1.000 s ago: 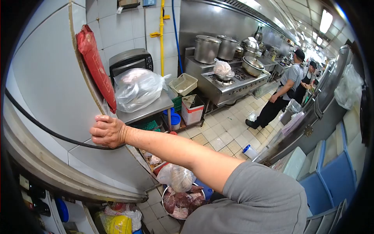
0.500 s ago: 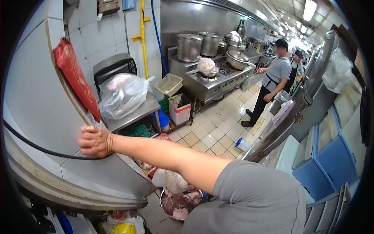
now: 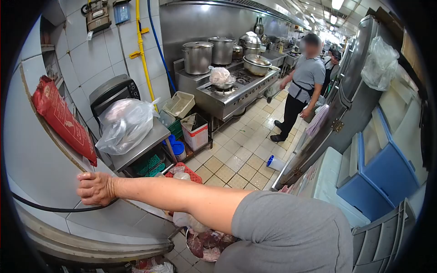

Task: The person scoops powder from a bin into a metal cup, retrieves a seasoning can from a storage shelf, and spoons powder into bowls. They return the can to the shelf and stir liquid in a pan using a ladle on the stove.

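The right hand (image 3: 95, 189) rests against a glossy white tiled wall (image 3: 48, 166), its fingers curled and bunched together. A smooth black hose (image 3: 59, 210) curves just below the wrist; a long, crinkled red bag (image 3: 66, 120) slants above. The bare arm (image 3: 177, 195) reaches leftward, nearly straight, from a grey sleeve (image 3: 282, 214). Beyond, a wrinkled, see-through plastic bag (image 3: 125, 125) sits on a steel desk (image 3: 141, 149), near round metal pots (image 3: 198, 58). Below the arm lie chunks of dark red meat (image 3: 211, 239), partly hidden by arm and shirt. The palm is hidden, so whether the fingers grip anything cannot be told. The left hand is out of view.
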Demonstrator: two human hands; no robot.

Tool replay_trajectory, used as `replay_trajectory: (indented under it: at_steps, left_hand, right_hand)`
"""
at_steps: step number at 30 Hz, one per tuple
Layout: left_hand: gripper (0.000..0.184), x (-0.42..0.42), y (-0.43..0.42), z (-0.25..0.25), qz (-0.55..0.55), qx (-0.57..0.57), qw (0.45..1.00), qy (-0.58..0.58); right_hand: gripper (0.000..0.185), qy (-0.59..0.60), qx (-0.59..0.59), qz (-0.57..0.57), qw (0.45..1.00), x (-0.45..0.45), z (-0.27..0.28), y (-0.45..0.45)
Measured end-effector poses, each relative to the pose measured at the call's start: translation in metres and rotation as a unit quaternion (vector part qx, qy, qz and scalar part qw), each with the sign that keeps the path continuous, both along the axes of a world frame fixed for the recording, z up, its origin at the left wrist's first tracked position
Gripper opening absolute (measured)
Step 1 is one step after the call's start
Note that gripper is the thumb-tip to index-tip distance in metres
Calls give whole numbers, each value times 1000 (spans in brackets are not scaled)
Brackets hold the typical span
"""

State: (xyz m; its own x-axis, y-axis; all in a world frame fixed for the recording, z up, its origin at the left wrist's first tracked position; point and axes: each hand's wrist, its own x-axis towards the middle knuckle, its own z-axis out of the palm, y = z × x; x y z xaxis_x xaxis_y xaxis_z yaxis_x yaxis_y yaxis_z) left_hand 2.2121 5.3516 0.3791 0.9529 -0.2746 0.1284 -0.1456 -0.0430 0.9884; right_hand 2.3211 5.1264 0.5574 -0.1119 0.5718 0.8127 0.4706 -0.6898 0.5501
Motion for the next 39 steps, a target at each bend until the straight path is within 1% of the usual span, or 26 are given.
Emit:
replay_trajectory:
  at_steps: [3,6,8,10,11,14,17,18,19,20,21,22,23,24,25,27,30,31,32,33,34,35,36,37,38,39]
  left_hand:
    - [47,-8,26,4,62,-85,994,19]
    - [47,-24,86,7,151,-195,969,25]
    - [47,-50,144,10,228,-259,939,9]
    - [47,-92,209,15,306,-312,899,-18]
    - [47,-116,237,20,342,-332,878,-37]
    - [48,-188,302,20,420,-381,821,-75]
    - [48,-249,344,-8,463,-427,773,-72]
    - [48,-266,355,-28,470,-451,756,-61]
    - [59,-276,376,-67,466,-485,738,-44]
    - [43,-288,375,-86,472,-529,704,-32]
    - [59,-302,380,-132,481,-538,691,-32]
    - [77,-320,384,-171,492,-545,678,-32]
    - [74,-332,365,-177,476,-568,670,-32]
    - [70,-344,345,-180,446,-594,669,-36]
    - [66,-353,325,-175,414,-616,669,-36]
    - [62,-367,288,-165,353,-645,677,-33]
    - [63,-390,274,-156,408,-621,668,-33]
    - [63,-398,271,-149,414,-618,667,-39]
    - [64,-403,267,-141,421,-596,682,-53]
    - [66,-406,265,-131,426,-572,698,-64]
    - [69,-406,265,-121,438,-572,690,-77]
    - [69,-404,257,-106,438,-570,691,-80]
    - [71,-401,246,-87,435,-571,691,-91]
    - [74,-398,236,-74,433,-570,691,-103]
    - [82,-395,231,-66,400,-550,722,-126]
    - [82,-389,214,-51,405,-543,723,-134]
  right_hand:
    - [14,-3,6,14,1000,2,0,0]
    - [13,-5,1,24,1000,4,-4,-4]
    - [13,7,14,47,999,9,-8,-5]
    - [18,43,6,23,999,9,-11,-4]
    - [17,49,4,2,999,5,-9,-3]
    - [16,32,5,-14,999,4,-5,-1]
    - [17,39,-20,-70,997,-3,-3,-1]
    - [17,40,-20,-62,997,0,-1,-3]
    - [15,41,-23,-49,998,3,-1,-5]
    - [14,48,-24,-33,998,1,-1,-4]
    - [14,48,-26,-53,997,0,-3,-5]
    - [16,88,-39,-48,994,-3,-3,-6]
    - [18,122,-68,-58,988,-16,6,-8]
    - [22,107,-102,-20,989,-10,3,-12]
    - [24,132,-80,38,987,-21,1,-18]
    - [27,190,26,37,981,-68,-4,-37]
    - [31,247,198,-16,948,-137,-38,-92]
    - [33,295,254,-46,920,-160,-64,-117]
    - [31,340,298,-60,890,-180,-98,-148]
    - [31,376,306,-104,869,-199,-146,-187]
    - [29,457,326,-156,813,-227,-196,-223]
    - [33,510,324,-205,770,-258,-255,-263]
    - [44,606,261,-335,672,-295,-343,-317]
    - [52,750,188,-371,514,-334,-371,-349]
    - [52,810,122,-394,416,-383,-414,-378]
    - [49,872,8,-395,291,-420,-457,-409]
